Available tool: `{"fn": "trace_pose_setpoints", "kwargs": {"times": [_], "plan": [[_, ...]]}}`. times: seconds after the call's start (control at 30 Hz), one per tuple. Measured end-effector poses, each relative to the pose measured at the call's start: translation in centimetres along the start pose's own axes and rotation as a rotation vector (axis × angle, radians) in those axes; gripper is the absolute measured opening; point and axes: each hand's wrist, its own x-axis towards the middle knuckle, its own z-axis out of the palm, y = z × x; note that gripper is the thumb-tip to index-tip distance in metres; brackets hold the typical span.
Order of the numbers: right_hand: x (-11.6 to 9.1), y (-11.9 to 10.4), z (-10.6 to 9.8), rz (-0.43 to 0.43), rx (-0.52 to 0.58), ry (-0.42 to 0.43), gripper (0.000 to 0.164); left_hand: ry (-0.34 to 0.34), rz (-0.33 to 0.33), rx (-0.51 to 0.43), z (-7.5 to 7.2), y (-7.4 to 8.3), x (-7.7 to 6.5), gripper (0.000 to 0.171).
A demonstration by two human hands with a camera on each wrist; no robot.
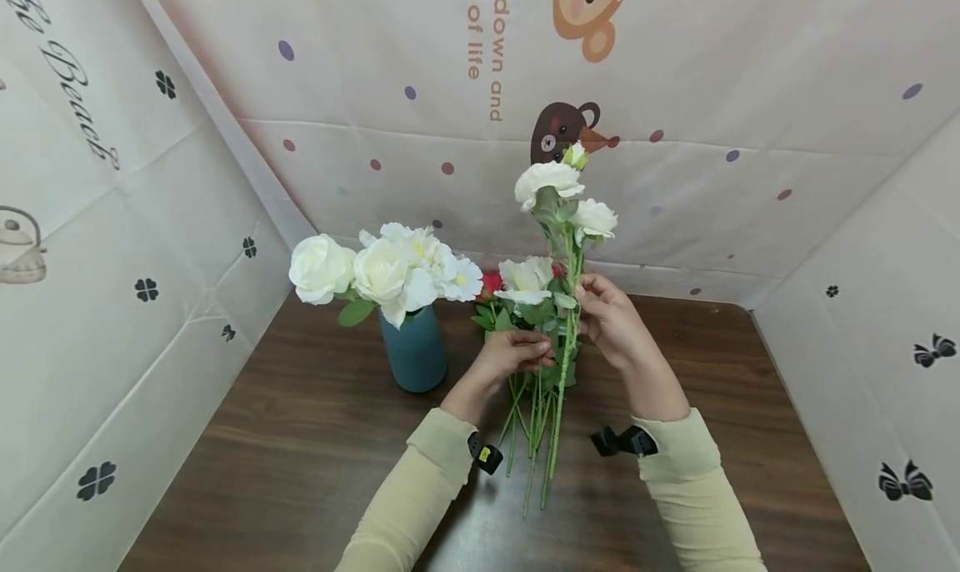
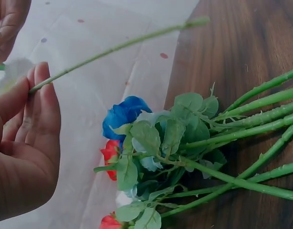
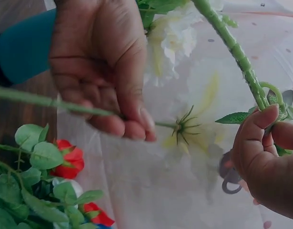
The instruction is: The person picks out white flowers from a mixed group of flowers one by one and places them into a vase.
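My left hand (image 1: 512,355) pinches the thin green stem (image 2: 113,48) of a white flower (image 1: 525,278) with spread petals, held above the table. Its yellow-tinged petals and green underside appear in the right wrist view. To the right, my right hand (image 1: 617,326) grips the thicker stem (image 3: 234,52) of a branched spray of white flowers (image 1: 550,180), which stands upright with a small bud at its top. Below both hands lie several loose roses, among them a blue rose (image 2: 125,116) and a red rose (image 3: 70,160); their stems point toward me.
A teal vase (image 1: 416,355) holding several white flowers (image 1: 381,270) stands left of my hands. The brown wooden table (image 1: 285,472) is bounded by printed cloth walls (image 1: 420,80) at the back and both sides.
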Motion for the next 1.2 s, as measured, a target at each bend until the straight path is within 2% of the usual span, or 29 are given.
{"fn": "trace_pose_setpoints", "kwargs": {"times": [0.2,0.5,0.73,1.0,1.2], "plan": [[-0.4,0.8,-0.5,0.022,0.013,0.043,0.01,0.047,0.006,-0.012,-0.1,0.3,-0.2,0.034],[-1.8,1.1,-1.0,0.024,-0.022,0.059,0.008,0.093,0.006,-0.001,-0.4,0.7,-0.1,0.033],[-3.1,1.4,-1.5,0.0,-0.046,0.064,0.008,0.102,0.016,0.043,-1.0,0.1,0.2,0.033],[-4.8,2.2,-2.2,-0.041,-0.008,0.063,0.009,0.184,-0.034,0.102,-1.8,-0.7,0.9,0.03],[-5.5,3.0,-2.6,-0.048,0.04,0.063,0.01,0.194,-0.078,0.174,-2.6,-2.0,1.9,0.031]]}}
